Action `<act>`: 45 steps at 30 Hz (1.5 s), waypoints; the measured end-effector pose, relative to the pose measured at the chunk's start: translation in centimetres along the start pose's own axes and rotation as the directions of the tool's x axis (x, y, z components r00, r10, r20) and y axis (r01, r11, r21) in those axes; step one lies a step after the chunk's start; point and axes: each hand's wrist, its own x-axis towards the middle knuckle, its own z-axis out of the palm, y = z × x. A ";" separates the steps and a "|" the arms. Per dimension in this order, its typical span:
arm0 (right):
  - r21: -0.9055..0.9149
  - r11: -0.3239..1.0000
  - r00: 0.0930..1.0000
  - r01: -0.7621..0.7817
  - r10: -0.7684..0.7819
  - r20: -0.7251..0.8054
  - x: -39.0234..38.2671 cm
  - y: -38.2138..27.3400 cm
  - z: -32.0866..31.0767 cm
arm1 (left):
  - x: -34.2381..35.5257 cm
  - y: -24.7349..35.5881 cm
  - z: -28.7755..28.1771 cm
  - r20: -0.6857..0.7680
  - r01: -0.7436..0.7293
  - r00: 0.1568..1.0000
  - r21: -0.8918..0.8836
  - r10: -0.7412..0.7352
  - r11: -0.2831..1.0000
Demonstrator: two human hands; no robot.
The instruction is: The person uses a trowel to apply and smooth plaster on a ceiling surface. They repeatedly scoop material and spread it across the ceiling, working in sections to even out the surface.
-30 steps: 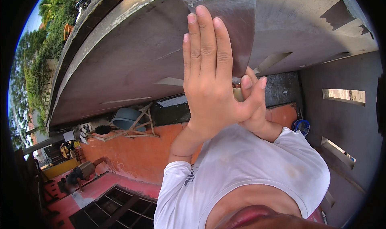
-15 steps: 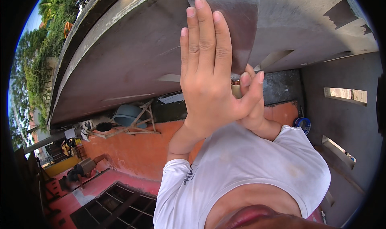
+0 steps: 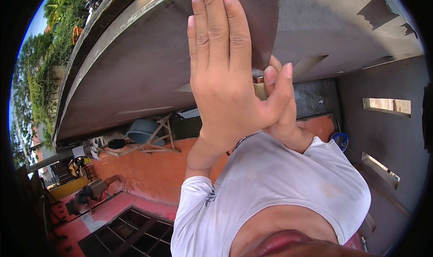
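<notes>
My left hand (image 3: 224,88) lies flat on the broad metal blade of a scraper (image 3: 260,18), back toward me, fingers stretched out close together. The blade is against the grey plastered surface (image 3: 117,76) above. My right hand (image 3: 284,112) is behind my left one, closed around the scraper's handle (image 3: 260,88), which is pale with a copper-coloured collar. My left thumb partly covers the right hand, and much of the blade is hidden under my left fingers.
A blue-grey basin (image 3: 143,130) rests by a wooden trestle (image 3: 167,139). A blue bucket (image 3: 339,140) sits near the slotted grey wall (image 3: 383,76). A bent-over person (image 3: 85,196) is at lower left, near a pink surface and a dark grille (image 3: 124,232).
Both hands and the scraper have shifted up and a little left in the view over the last second, so the blade's far edge now runs past the top of the picture.
</notes>
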 end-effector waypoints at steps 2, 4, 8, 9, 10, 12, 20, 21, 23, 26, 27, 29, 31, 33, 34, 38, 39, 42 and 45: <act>0.039 0.999 1.000 0.017 -0.016 -0.012 0.3 -0.2 0.2 | 0.3 0.2 -0.1 0.007 0.004 1.000 0.011 -0.004 1.000; 0.028 0.999 0.998 0.038 -0.036 -0.051 -0.2 0.3 0.1 | -0.5 0.7 0.2 0.032 0.045 0.999 -0.019 -0.044 0.999; -0.009 0.999 0.999 0.032 -0.032 -0.029 -0.9 0.4 -0.4 | -1.1 0.5 0.6 0.021 0.045 0.999 -0.041 -0.044 0.998; 0.019 0.999 0.999 0.028 -0.027 -0.026 -0.8 0.3 0.0 | -1.0 0.6 0.3 0.026 0.048 0.999 -0.032 -0.047 0.998; 0.039 0.999 0.999 0.036 -0.035 -0.034 -0.7 0.4 0.2 | -0.9 0.5 0.3 0.028 0.043 0.999 -0.032 -0.043 0.999; 0.072 0.996 0.998 0.047 -0.043 -0.055 -0.5 0.7 0.7 | -0.9 0.5 0.3 0.030 0.043 0.999 -0.031 -0.042 0.999; -0.089 0.996 1.000 -0.014 0.015 0.006 0.0 -0.5 0.4 | -0.2 0.7 -0.3 0.009 0.022 1.000 0.006 -0.022 1.000; -0.078 0.997 1.000 0.002 -0.004 -0.014 0.0 -0.4 0.5 | -0.4 0.4 -0.1 0.005 0.037 0.999 0.002 -0.037 0.999; -0.001 1.000 0.999 0.004 -0.004 -0.033 -0.5 0.2 0.5 | -1.2 0.6 0.3 0.012 0.064 0.998 -0.029 -0.064 0.997; -0.032 0.999 1.000 -0.028 0.028 0.011 -0.7 0.3 -0.3 | -0.8 0.9 -0.1 0.037 0.068 0.997 -0.012 -0.067 0.998; -0.053 0.997 0.999 -0.048 0.048 0.012 -0.8 0.2 -0.3 | -0.9 1.0 -0.2 0.045 0.068 0.997 -0.009 -0.067 0.998; -0.070 0.994 0.996 -0.085 0.085 -0.001 -0.9 -0.2 0.0 | -1.3 -0.8 0.8 -0.031 -0.079 0.996 0.042 0.080 0.996; -0.018 0.995 0.995 -0.096 0.096 -0.029 -0.9 -0.5 0.7 | -1.3 -1.7 0.9 -0.062 -0.150 0.986 0.094 0.156 0.984; 0.071 0.993 0.995 -0.094 0.095 -0.017 -0.5 -0.8 0.8 | -0.7 -0.6 0.3 -0.027 -0.141 0.989 0.102 0.144 0.985; 0.110 0.989 0.995 -0.096 0.095 0.009 -0.1 -1.2 0.8 | 0.3 0.6 -0.3 -0.001 -0.134 0.991 0.091 0.135 0.987; -0.004 0.999 0.993 -0.044 0.043 -0.111 -0.6 -1.4 1.2 | -0.2 -0.2 0.8 -0.035 -0.117 0.992 0.091 0.120 0.989; 0.049 0.994 0.987 -0.093 0.098 -0.128 -0.7 -1.7 1.4 | -0.4 -0.8 1.3 -0.074 -0.124 0.989 0.093 0.131 0.988; 0.124 0.988 0.992 -0.095 0.104 -0.066 -0.5 -1.5 0.6 | 0.2 2.3 -0.5 0.086 0.087 0.992 0.029 -0.089 0.996; 0.152 0.985 0.996 -0.083 0.085 -0.006 -1.0 -1.7 0.4 | -0.6 0.0 0.8 -0.007 -0.089 0.996 0.087 0.090 0.992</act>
